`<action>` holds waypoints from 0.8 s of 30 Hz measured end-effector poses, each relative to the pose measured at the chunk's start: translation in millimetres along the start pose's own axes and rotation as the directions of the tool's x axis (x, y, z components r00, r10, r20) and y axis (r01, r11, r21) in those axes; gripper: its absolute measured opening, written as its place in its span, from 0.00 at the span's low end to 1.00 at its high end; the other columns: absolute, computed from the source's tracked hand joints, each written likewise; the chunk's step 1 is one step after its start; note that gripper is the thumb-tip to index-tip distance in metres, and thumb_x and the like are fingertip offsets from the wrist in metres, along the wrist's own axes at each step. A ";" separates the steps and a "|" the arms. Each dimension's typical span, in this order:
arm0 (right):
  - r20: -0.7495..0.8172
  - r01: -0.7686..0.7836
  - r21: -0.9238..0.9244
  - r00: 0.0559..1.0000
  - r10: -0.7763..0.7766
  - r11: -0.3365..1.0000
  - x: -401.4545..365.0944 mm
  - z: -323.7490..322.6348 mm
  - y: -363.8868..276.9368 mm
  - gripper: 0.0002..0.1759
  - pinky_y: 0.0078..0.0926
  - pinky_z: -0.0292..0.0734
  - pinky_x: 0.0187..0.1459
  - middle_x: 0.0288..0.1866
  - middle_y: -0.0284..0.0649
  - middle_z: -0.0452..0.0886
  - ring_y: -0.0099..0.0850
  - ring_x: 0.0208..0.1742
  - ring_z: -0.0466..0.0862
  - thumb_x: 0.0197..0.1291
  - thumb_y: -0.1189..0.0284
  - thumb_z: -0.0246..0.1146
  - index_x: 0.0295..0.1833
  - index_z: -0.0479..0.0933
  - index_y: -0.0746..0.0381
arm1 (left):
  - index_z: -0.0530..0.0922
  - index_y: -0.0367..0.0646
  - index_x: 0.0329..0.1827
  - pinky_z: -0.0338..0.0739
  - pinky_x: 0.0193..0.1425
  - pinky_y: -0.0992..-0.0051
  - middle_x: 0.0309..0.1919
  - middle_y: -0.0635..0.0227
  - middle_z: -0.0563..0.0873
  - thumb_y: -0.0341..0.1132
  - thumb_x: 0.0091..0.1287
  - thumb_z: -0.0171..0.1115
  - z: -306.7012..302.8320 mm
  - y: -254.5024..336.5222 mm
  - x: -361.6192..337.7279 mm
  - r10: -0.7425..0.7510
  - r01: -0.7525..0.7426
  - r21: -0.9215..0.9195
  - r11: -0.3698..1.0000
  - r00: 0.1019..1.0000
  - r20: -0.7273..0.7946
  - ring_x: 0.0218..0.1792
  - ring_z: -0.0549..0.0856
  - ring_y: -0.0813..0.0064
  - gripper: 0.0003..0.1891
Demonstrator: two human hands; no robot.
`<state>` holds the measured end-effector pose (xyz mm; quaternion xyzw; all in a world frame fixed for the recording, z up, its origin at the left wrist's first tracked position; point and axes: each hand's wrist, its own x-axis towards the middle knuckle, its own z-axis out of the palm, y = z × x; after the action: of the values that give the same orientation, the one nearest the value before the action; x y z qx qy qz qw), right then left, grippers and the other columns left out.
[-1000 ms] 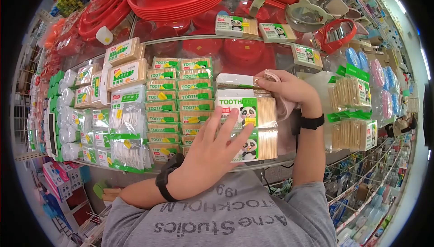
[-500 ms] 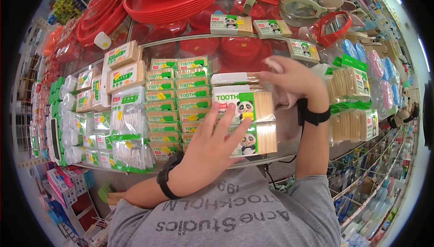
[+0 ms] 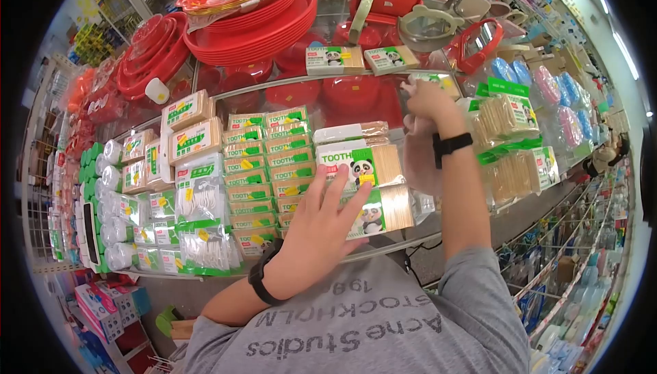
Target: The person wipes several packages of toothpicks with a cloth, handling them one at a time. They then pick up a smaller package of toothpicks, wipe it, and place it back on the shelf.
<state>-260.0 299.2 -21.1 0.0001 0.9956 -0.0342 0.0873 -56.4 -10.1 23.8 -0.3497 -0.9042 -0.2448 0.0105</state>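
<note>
My left hand [image 3: 321, 220] lies flat with fingers spread on two panda-printed toothpick packs, an upper pack [image 3: 366, 162] and a lower pack [image 3: 390, 210], on a glass shelf [image 3: 438, 234]. My right hand [image 3: 428, 97] is raised higher, at the edge of the upper shelf beside a small toothpick box [image 3: 445, 83]. It is closed on a pale cloth [image 3: 417, 162] that hangs down below the wrist. Both wrists wear a black band.
A stack of green-labelled toothpick packs [image 3: 274, 162] fills the shelf left of my hands, with floss picks [image 3: 198, 196] further left. Red trays [image 3: 253, 21] and mirrors [image 3: 472, 45] stand above. Bagged toothpicks [image 3: 506, 117] hang at the right.
My right hand has risen from the top of the panda packs to the upper shelf edge, taking the pale cloth with it. My left hand has stayed on the packs.
</note>
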 end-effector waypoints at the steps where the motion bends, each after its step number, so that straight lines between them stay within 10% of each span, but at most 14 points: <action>1: 0.081 -0.018 0.147 0.997 0.006 0.989 -19.5 -16.3 -19.0 0.30 0.48 0.75 0.61 0.60 0.61 0.78 0.57 0.62 0.78 0.51 0.70 0.61 0.63 0.74 0.65 | 0.67 0.48 0.73 0.64 0.73 0.51 0.71 0.47 0.62 0.47 0.51 0.78 0.0 0.2 -0.5 -0.002 0.002 -0.003 1.000 1.000 0.005 0.72 0.60 0.38 0.45; 11: -0.065 -0.011 -0.041 0.998 0.008 0.999 -14.7 9.0 -13.7 0.43 0.44 0.80 0.57 0.70 0.51 0.69 0.49 0.62 0.79 0.49 0.76 0.65 0.74 0.63 0.46 | 0.67 0.48 0.72 0.65 0.71 0.50 0.71 0.47 0.63 0.47 0.51 0.77 0.6 -0.2 -3.0 0.024 -0.023 0.013 1.000 0.999 -0.047 0.71 0.62 0.38 0.44; 21: -0.175 0.011 0.103 0.985 0.007 0.995 -59.3 -31.5 -40.0 0.32 0.48 0.78 0.55 0.61 0.50 0.73 0.55 0.56 0.81 0.46 0.73 0.70 0.60 0.71 0.53 | 0.65 0.48 0.74 0.58 0.74 0.45 0.72 0.48 0.62 0.51 0.55 0.74 -5.4 3.2 -6.8 0.007 -0.006 0.041 0.999 0.999 -0.035 0.74 0.57 0.39 0.44; 24: -0.418 0.130 0.277 0.909 -0.003 0.952 -90.8 -60.7 -50.1 0.34 0.47 0.78 0.55 0.59 0.52 0.75 0.56 0.56 0.80 0.45 0.73 0.71 0.61 0.70 0.57 | 0.64 0.47 0.75 0.54 0.76 0.43 0.73 0.48 0.61 0.53 0.55 0.74 -4.5 5.5 -11.6 -0.001 0.000 -0.008 1.000 0.999 -0.047 0.76 0.54 0.38 0.45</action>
<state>-181.5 253.9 57.7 -0.0137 0.9742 -0.1863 -0.1270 -44.8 -15.9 27.9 -0.3436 -0.9029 -0.2565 0.0305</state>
